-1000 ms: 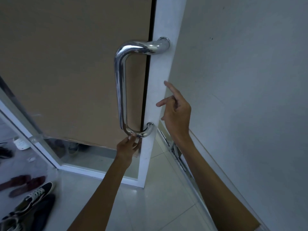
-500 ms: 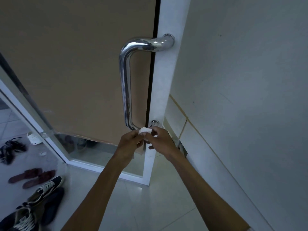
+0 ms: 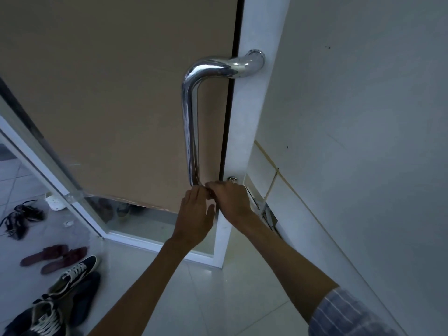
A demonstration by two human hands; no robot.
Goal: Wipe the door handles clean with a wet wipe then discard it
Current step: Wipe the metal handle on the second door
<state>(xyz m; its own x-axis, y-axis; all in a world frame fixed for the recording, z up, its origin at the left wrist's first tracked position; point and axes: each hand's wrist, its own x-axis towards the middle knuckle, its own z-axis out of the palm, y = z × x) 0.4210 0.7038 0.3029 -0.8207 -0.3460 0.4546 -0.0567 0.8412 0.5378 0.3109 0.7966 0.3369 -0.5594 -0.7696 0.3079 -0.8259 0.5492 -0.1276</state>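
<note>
Head view: both hands meet at the lower bend of the chrome door handle (image 3: pixel 190 122), in the lower middle of the frame. A second ago the right hand (image 3: pixel 231 201) was raised apart by the white door edge (image 3: pixel 252 117) with fingers spread, while the left hand (image 3: pixel 194 215) alone touched the handle's bottom; half a second ago the two came together with a white wet wipe showing between them. Now the wipe is hidden, presumably pressed between the hands against the bar, though the picture does not show it. The right hand's fingers curl over the bend, but what they hold I cannot tell; the left hand's fingers reach up to the same spot and their grip is likewise hidden. My reading is that the wipe is being passed or refolded, so wiping of this handle is under way. Shoes (image 3: pixel 70 277) lie on the tiled floor (image 3: pixel 218 299) at lower left
</note>
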